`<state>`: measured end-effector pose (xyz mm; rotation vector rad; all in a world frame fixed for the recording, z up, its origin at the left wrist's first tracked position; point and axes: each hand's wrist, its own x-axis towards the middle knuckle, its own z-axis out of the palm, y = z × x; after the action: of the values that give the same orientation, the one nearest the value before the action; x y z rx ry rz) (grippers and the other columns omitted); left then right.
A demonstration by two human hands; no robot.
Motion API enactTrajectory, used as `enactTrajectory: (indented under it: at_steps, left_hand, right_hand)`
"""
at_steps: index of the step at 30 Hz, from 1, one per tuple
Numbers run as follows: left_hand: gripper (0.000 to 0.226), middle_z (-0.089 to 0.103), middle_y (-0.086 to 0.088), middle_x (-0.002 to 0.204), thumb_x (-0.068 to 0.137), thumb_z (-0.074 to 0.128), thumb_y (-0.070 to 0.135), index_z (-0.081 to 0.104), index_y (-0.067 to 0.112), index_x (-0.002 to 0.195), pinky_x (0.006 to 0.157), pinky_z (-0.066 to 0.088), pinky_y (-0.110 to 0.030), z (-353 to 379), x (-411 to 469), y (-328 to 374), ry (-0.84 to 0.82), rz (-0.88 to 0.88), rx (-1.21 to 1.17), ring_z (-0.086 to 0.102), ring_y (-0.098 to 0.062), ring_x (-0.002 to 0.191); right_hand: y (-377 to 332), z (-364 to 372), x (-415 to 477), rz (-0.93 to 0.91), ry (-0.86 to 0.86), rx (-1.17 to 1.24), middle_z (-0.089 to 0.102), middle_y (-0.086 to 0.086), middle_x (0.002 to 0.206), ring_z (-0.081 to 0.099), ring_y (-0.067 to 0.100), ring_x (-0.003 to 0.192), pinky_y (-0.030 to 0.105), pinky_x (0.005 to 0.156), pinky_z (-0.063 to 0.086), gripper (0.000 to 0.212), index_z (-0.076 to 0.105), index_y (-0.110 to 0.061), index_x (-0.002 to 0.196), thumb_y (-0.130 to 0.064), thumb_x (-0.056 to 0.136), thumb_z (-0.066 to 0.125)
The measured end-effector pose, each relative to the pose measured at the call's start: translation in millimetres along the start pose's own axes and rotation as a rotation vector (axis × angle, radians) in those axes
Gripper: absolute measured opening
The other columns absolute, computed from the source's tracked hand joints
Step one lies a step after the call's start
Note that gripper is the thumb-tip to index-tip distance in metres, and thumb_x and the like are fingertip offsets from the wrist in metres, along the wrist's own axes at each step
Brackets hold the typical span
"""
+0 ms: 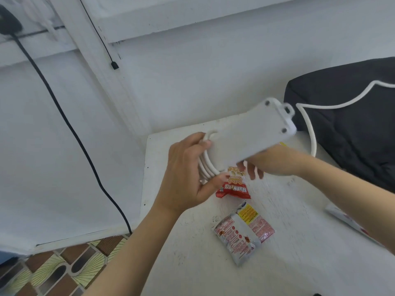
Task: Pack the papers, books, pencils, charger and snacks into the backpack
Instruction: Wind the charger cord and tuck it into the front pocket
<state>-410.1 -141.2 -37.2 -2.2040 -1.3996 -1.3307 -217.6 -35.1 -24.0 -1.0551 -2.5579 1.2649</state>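
- Tabletop (299, 263): white and scuffed, with the snacks lying loose on it and the bag at its far right corner.
- Backpack (352, 129): black with white piping, well right of your hands. I can't spot an open mouth from here, so you risk arriving with both hands full and nowhere to drop the load.
- Power strip (252, 133): your charger item, held above the table, its screwed back facing you and tilted up toward the bag.
- Right hand (271, 161): cradling the strip from beneath, fingers curled under it.
- Left hand (186, 174): wrapped round the cable coil (206, 165), thumb over the top. Slacken and those loops could spring apart and snag.
- Peanut packet (234, 186): red, directly under the strip; a low swing could sweep it off, and the white snack packet (243, 233) nearer you too.
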Motion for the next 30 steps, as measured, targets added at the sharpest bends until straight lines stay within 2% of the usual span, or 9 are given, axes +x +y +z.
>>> enactTrajectory:
  at_steps: [2, 4, 6, 8, 11, 16, 19, 23, 30]
  left_hand:
    - [0.054, 0.041, -0.003, 0.125, 0.087, 0.050, 0.055, 0.036, 0.014, 0.121, 0.095, 0.042, -0.045, -0.6, 1.0, -1.9, 0.041, -0.129, -0.026, 0.043, -0.020, 0.117]
    - [0.057, 0.042, -0.005, 0.124, 0.086, 0.051, 0.057, 0.036, 0.016, 0.122, 0.093, 0.043, -0.052, -0.2, 3.0, -5.6, 0.053, -0.240, -0.008, 0.045, -0.025, 0.117]
    - [0.058, 0.049, -0.010, 0.123, 0.082, 0.058, 0.054, 0.036, 0.016, 0.121, 0.090, 0.044, -0.055, 1.5, 4.9, -10.5, 0.036, -0.327, 0.044, 0.051, -0.027, 0.113]
    - [0.060, 0.054, -0.012, 0.121, 0.078, 0.064, 0.049, 0.038, 0.016, 0.120, 0.088, 0.045, -0.055, 4.6, 4.8, -16.2, 0.006, -0.393, 0.111, 0.054, -0.028, 0.108]
    - [0.066, 0.055, -0.009, 0.121, 0.071, 0.076, 0.045, 0.048, 0.011, 0.120, 0.091, 0.038, -0.040, 12.0, -1.2, -23.4, -0.095, -0.455, 0.211, 0.053, -0.028, 0.106]
    - [0.068, 0.052, -0.004, 0.126, 0.065, 0.080, 0.046, 0.052, 0.014, 0.118, 0.086, 0.020, -0.027, 26.9, -16.7, -29.0, -0.256, -0.423, 0.286, 0.049, -0.026, 0.107]
    - [0.067, 0.052, -0.001, 0.127, 0.065, 0.079, 0.049, 0.051, 0.017, 0.116, 0.083, 0.022, -0.027, 34.2, -22.5, -32.2, -0.287, -0.422, 0.300, 0.051, -0.023, 0.103]
    - [0.060, 0.056, 0.004, 0.105, 0.067, 0.075, 0.052, 0.050, 0.021, 0.112, 0.077, 0.026, -0.027, 39.0, -25.9, -36.1, -0.287, -0.449, 0.324, 0.052, -0.018, 0.086]
    - [0.067, 0.065, 0.003, 0.107, 0.064, 0.048, 0.063, 0.060, 0.022, 0.115, 0.070, 0.024, -0.031, 47.5, -19.6, -39.1, -0.357, -0.362, 0.470, 0.060, -0.022, 0.082]
  right_hand:
    - [-17.2, 8.1, -7.3, -0.024, 0.007, -0.105, 0.062, -0.004, 0.075, 0.055, 0.003, 0.049, 0.023, 0.050, 0.049, 0.015, 0.052, -0.022, 0.098, -0.034, 0.098, 0.043]
    - [-23.8, 11.9, -14.4, -0.005, -0.001, -0.343, 0.058, -0.010, 0.076, 0.053, 0.001, 0.056, 0.021, 0.055, 0.046, 0.021, 0.047, -0.026, 0.109, -0.042, 0.096, 0.044]
    - [-28.4, 16.9, -21.7, -0.008, 0.023, -0.671, 0.052, -0.014, 0.075, 0.052, 0.003, 0.066, 0.022, 0.062, 0.045, 0.023, 0.051, -0.024, 0.108, -0.041, 0.097, 0.040]
    - [-36.1, 20.3, -29.4, -0.078, 0.094, -0.849, 0.053, -0.010, 0.072, 0.054, 0.010, 0.066, 0.025, 0.066, 0.049, 0.025, 0.054, -0.021, 0.099, -0.036, 0.099, 0.034]
    - [-39.9, 18.5, -33.7, -0.177, 0.160, -0.915, 0.053, -0.008, 0.067, 0.054, 0.012, 0.064, 0.025, 0.068, 0.046, 0.029, 0.054, -0.022, 0.091, -0.036, 0.100, 0.030]
    - [-33.9, 16.1, -32.3, -0.280, 0.169, -1.032, 0.058, -0.007, 0.072, 0.048, 0.012, 0.062, 0.026, 0.075, 0.024, 0.034, 0.055, -0.024, 0.084, -0.038, 0.099, 0.028]
    - [-32.0, 20.9, -31.0, -0.219, 0.125, -1.009, 0.056, -0.008, 0.073, 0.054, 0.011, 0.066, 0.025, 0.071, 0.035, 0.033, 0.058, -0.023, 0.090, -0.038, 0.099, 0.030]
    - [-33.0, 23.2, -29.5, -0.140, 0.087, -0.934, 0.053, -0.008, 0.071, 0.058, 0.010, 0.067, 0.027, 0.070, 0.052, 0.028, 0.051, -0.023, 0.088, -0.040, 0.099, 0.031]
    - [-39.9, 24.0, -27.6, -0.153, 0.024, -0.776, 0.045, -0.014, 0.074, 0.047, 0.006, 0.068, 0.021, 0.066, 0.041, 0.018, 0.042, -0.028, 0.086, -0.037, 0.100, 0.033]
